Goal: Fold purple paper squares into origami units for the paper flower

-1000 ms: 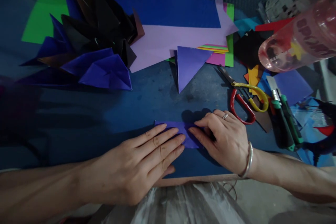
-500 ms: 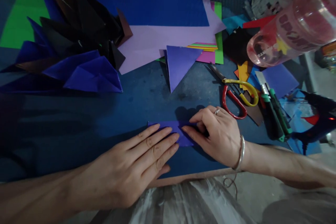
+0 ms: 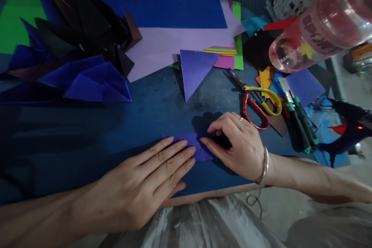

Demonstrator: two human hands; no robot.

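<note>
A folded strip of purple paper [image 3: 200, 154] lies flat on the blue tabletop near its front edge. My left hand [image 3: 148, 178] rests on the strip's left part, its fingers stretched flat and covering much of it. At the right part, my right hand [image 3: 235, 149] has its thumb on the paper and its index finger curled at the far edge, closed in a pinch; the other fingers are bent and partly hidden. Beyond the hands sits a folded purple paper triangle [image 3: 196, 71]. Scissors [image 3: 260, 99] with one red and one yellow handle lie past my right hand.
Folded black and blue paper pieces [image 3: 87, 46] stand at the left. Large blue [image 3: 162, 0] and lilac sheets [image 3: 162, 42] lie behind. On the right are green-handled cutters [image 3: 300, 124], paper scraps, a pink clear bottle [image 3: 316, 27] and a dark glue gun [image 3: 345, 131] with a lit red light.
The whole view has shifted slightly, so things appear a little further left. My right index finger has lifted or straightened slightly; my left hand stays flat on the paper.
</note>
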